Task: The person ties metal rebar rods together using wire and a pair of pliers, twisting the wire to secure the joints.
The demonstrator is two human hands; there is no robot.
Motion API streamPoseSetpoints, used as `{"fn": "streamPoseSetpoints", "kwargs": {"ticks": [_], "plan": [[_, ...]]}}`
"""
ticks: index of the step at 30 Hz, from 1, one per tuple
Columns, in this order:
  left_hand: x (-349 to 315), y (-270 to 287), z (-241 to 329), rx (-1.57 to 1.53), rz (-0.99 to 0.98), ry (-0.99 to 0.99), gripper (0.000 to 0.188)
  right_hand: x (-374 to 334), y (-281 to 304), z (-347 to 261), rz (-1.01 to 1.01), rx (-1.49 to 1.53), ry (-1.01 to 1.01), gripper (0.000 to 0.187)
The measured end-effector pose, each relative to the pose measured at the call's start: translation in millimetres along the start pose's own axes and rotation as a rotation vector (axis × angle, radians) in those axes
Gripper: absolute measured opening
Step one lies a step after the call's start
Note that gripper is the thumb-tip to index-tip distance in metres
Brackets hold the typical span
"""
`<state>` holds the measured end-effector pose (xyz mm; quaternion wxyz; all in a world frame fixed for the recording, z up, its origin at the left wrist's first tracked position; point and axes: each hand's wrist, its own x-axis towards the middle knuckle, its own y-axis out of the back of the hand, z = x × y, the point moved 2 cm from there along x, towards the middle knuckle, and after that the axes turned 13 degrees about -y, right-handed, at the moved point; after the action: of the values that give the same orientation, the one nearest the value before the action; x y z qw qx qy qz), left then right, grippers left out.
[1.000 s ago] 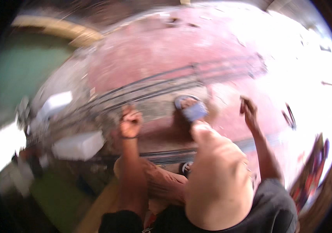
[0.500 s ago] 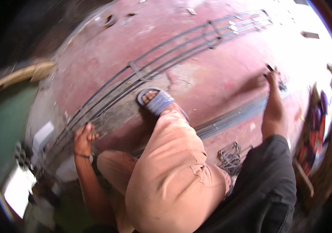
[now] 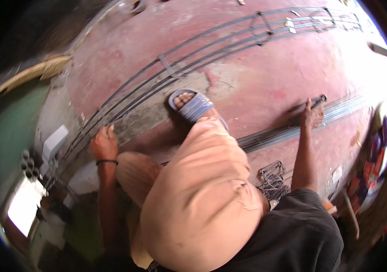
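Note:
My left hand [image 3: 104, 144] is beside the near-left end of a long steel rebar frame [image 3: 170, 69]. Its fingers are curled together; anything between them is hidden. My right hand [image 3: 313, 117] is closed on a slim dark hand tool [image 3: 323, 97] whose exact kind I cannot make out. That hand is above a bundle of straight steel bars [image 3: 266, 138] on the floor. The frame has several long bars, with square tie rings [image 3: 260, 29] toward its far right part. My sandalled foot [image 3: 189, 102] is close to the frame's near side.
A tangle of bent steel rings [image 3: 272, 179] lies by my right leg. At left are a white block [image 3: 56, 140] and several grey pipes [image 3: 29, 165]. Colourful packages [image 3: 374, 161] are at right. Small scraps [image 3: 290, 25] are on the rebar frame.
My right hand has come down and left toward the bar bundle, with the tool turned. My left hand's fingers are more curled. The view has shifted slightly.

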<state>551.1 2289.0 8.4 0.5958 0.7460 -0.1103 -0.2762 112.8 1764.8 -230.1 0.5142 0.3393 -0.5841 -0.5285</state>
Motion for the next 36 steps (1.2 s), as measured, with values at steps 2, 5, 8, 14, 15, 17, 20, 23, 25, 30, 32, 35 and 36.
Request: {"fn": "streamPoseSetpoints", "kwargs": {"ticks": [2, 5, 8, 14, 15, 17, 20, 23, 25, 30, 32, 35, 36], "plan": [[11.1, -15.7, -18.7, -0.451, 0.094, 0.104, 0.032, 9.9, -50.1, 8.6, -0.129, -0.307, 0.22, 0.05], [2.4, -65.6, 40.2, -1.777, 0.154, 0.716, 0.018, 183.5, -78.6, 20.3, 0.247, -1.135, 1.126, 0.042], [-12.6, -53.4, 11.9, -2.154, 0.099, 0.799, 0.029, 111.9, -83.6, 34.2, -0.392, -0.708, 0.358, 0.044], [-23.9, -36.0, -2.8, -2.323, 0.035, 0.907, 0.029, 124.2, -63.2, -5.8, -0.533, -1.045, 0.875, 0.017], [-23.4, -33.8, -6.3, -1.891, 0.044, 0.81, 0.036, 120.3, -54.4, -20.2, -0.52, -1.056, 0.829, 0.017], [-22.6, -15.3, 0.8, -1.445, 0.044, 0.736, 0.041, 20.8, -12.7, -23.4, -0.816, 0.017, -0.245, 0.017], [-18.9, 37.3, 19.4, -0.559, 0.356, 0.213, 0.052, -43.1, 140.0, -83.6, -1.075, 0.344, -0.116, 0.024], [-39.0, 76.9, 92.4, -1.15, 0.131, 0.155, 0.044, -63.8, 307.3, -123.6, -1.413, 0.381, 0.234, 0.027], [-47.7, 111.1, 136.1, -1.245, 0.216, 0.04, 0.047, -88.8, 393.1, -155.2, -1.703, 0.354, 0.265, 0.034], [-41.5, 169.0, 154.8, -1.873, 0.117, 0.222, 0.044, -199.1, 506.4, -232.6, -1.826, 0.407, 0.601, 0.057], [-39.6, 189.4, 151.5, -1.825, -0.007, 0.348, 0.036, -216.5, 478.1, -223.8, -1.711, 0.427, 0.831, 0.057], [-28.9, 179.5, 112.2, -1.484, 0.251, 0.766, 0.032, -240.3, 494.6, -233.5, -1.552, 0.21, 0.939, 0.057], [-29.3, 166.2, 92.8, -1.296, 0.405, 0.855, 0.032, -253.0, 505.6, -237.6, -1.535, 0.146, 0.938, 0.058]]}}
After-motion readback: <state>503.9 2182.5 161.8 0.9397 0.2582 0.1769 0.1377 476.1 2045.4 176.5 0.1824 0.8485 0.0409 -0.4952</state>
